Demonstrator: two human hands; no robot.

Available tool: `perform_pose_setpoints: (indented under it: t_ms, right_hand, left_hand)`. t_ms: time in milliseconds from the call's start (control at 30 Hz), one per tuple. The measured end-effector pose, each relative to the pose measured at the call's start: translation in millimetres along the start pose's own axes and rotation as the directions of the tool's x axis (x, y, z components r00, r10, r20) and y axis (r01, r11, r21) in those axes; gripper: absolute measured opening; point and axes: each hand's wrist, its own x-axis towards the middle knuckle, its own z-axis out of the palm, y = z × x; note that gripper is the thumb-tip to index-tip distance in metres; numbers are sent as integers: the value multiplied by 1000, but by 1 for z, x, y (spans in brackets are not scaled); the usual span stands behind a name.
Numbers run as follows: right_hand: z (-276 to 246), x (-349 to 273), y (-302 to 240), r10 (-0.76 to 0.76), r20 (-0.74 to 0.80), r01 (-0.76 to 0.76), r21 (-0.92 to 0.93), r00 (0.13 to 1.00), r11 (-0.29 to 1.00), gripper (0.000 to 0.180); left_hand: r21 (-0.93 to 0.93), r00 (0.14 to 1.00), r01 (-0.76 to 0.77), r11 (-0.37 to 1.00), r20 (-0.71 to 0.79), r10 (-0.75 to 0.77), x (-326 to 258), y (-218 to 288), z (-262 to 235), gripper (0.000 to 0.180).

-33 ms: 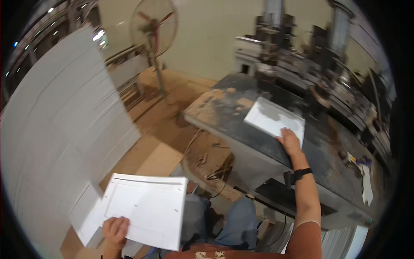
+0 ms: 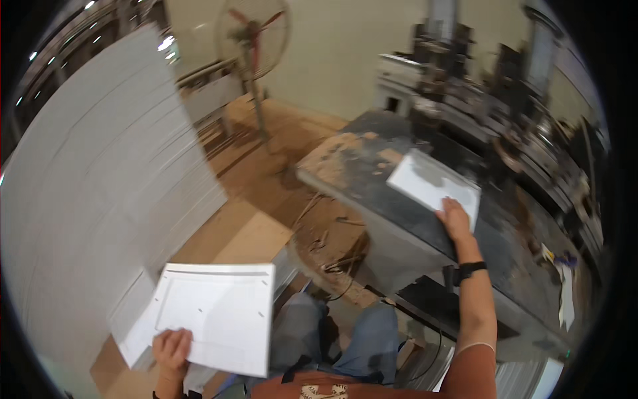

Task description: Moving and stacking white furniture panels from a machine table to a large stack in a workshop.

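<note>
At the lower left, my left hand (image 2: 173,347) grips the near left edge of a flat white panel (image 2: 229,309) with thin grooves and small dark slots; its fingers lie over the face. My right hand (image 2: 457,218), a black band on its wrist, is closed over the near edge of a second white panel (image 2: 419,174). That one lies on the dark machine table (image 2: 372,149), partly in shadow. The thumb sits on the near side; the undersides of both panels are hidden.
A tall stack of white panels (image 2: 113,146) rises at the left. Machine heads (image 2: 465,106) stand behind the table, with sawdust (image 2: 335,156) on its left corner. A fan (image 2: 252,36) stands at the back. Debris and a cable (image 2: 345,286) lie below the table.
The view has turned slightly left. My left hand and its panel have moved a little left, away from the table. My right hand stays on the panel on the table.
</note>
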Motion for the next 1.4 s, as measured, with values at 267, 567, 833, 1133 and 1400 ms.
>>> perform_pose_setpoints:
  t_ms: [267, 567, 833, 1133, 1400]
  right_hand:
    - [-5, -5, -51, 108, -64, -112, -76, 992, 991, 55]
    - [-87, -245, -154, 122, 89, -115, -77, 989, 990, 63]
    - [-62, -558, -200, 968, 207, -706, -664, 140, 244, 108]
    - [-149, -513, -227, 914, 34, -902, 182, 405, 393, 69]
    - [-252, -324, -187, 398, -250, -411, -1, 883, 912, 59]
  left_hand:
    - [482, 868, 438, 759, -9, -496, -125, -53, -47, 39]
    - [494, 720, 445, 748, 299, -626, -161, -108, -1, 89]
    - [7, 920, 389, 921, 50, -389, -33, -68, 65, 53]
    - [-692, 876, -472, 547, -295, 382, 312, 244, 269, 48]
    - [-609, 932, -247, 754, 64, 358, 373, 343, 326, 86]
